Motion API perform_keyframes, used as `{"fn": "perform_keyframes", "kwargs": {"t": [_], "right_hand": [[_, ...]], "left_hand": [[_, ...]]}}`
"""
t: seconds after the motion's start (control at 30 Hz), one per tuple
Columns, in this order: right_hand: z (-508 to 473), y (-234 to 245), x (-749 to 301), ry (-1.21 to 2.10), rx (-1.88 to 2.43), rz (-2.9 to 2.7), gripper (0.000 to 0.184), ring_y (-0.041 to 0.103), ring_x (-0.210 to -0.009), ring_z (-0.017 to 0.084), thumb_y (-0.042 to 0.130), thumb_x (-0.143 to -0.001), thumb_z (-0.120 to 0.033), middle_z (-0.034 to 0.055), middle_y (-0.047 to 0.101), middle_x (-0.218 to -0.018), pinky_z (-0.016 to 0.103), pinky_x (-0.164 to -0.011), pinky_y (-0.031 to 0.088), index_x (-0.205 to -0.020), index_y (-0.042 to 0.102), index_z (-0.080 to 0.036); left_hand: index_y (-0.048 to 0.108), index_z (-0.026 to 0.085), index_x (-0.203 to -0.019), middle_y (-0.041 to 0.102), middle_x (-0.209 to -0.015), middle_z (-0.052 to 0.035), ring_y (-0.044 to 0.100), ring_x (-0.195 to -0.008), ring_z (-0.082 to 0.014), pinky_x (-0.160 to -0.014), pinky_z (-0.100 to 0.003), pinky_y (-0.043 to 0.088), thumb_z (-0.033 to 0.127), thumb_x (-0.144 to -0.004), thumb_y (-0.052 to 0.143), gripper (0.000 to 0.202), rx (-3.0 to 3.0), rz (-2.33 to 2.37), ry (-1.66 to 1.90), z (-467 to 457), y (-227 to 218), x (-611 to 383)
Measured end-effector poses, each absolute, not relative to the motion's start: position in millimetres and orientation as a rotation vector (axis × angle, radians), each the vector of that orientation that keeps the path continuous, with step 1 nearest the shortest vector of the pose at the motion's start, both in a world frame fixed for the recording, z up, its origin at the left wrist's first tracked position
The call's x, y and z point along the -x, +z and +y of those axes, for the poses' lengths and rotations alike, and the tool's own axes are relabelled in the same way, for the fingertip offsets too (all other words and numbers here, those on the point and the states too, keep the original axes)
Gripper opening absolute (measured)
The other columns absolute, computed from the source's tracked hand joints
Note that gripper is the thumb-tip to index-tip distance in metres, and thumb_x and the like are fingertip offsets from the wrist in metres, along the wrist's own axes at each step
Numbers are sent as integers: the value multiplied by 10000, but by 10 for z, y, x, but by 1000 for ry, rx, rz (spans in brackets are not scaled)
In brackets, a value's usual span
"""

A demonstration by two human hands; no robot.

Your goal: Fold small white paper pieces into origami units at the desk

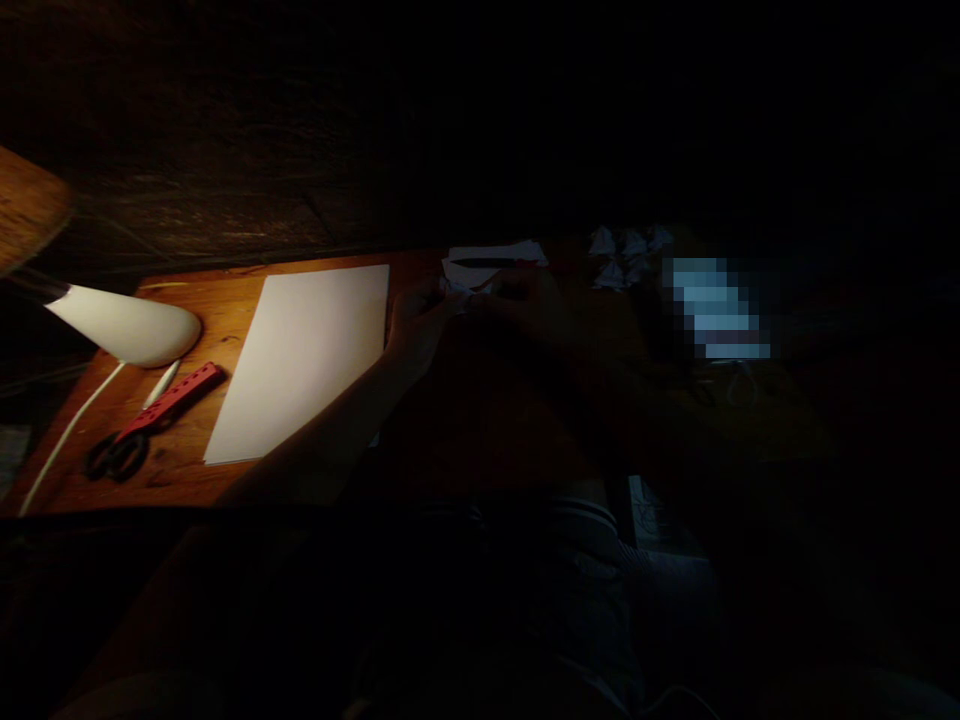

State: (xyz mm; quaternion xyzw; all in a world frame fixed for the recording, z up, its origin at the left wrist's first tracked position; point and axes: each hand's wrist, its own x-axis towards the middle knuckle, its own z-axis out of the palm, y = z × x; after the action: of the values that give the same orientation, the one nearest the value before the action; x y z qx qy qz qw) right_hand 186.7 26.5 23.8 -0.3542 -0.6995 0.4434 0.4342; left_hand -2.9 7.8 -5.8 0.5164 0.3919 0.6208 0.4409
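Dim light leaves much of the scene dark. Between my hands is a small piece of crumpled or folded white paper (pixel 469 292). My left hand (pixel 418 312) pinches it from the left, and my right hand (pixel 532 303), deep in shadow, has its fingers closed on the right side. Just beyond them, a slim dark blade-like thing with a red end (pixel 491 263) lies on white paper (pixel 459 252). A stack of blank white sheets (pixel 300 360) rests beside my left forearm. Several small folded white paper pieces (pixel 611 272) stand grouped to the right.
A white lamp (pixel 135 325) with a cable stands at the left of the wooden table (pixel 232 310). In front of it lie black-handled scissors (pixel 124 455), a red slotted strip (pixel 176 398) and a white stick-like thing (pixel 161 384). A blurred-out bright screen (pixel 716 305) glows at right.
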Motion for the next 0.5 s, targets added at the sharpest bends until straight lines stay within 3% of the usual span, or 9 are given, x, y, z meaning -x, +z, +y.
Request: {"fn": "perform_keyframes", "kwargs": {"t": [0.27,0.5], "right_hand": [[281,238,-1870,1008,874,-1756,512,611,-759,178,812,-857,-671,28,668,-748,314,-685,507,-708,651,-209],[282,218,-1842,958,904,-1800,487,557,-723,162,816,-861,-626,14,619,-711,292,-645,441,-705,628,-204]], "left_hand": [[615,214,-754,707,-758,19,715,-750,-133,-732,-258,582,379,-801,954,380,-1262,988,1519,91,-94,21],[621,206,-714,690,-707,29,704,-709,-129,-715,-266,577,344,-819,947,369,-1277,990,1529,86,-69,44]]}}
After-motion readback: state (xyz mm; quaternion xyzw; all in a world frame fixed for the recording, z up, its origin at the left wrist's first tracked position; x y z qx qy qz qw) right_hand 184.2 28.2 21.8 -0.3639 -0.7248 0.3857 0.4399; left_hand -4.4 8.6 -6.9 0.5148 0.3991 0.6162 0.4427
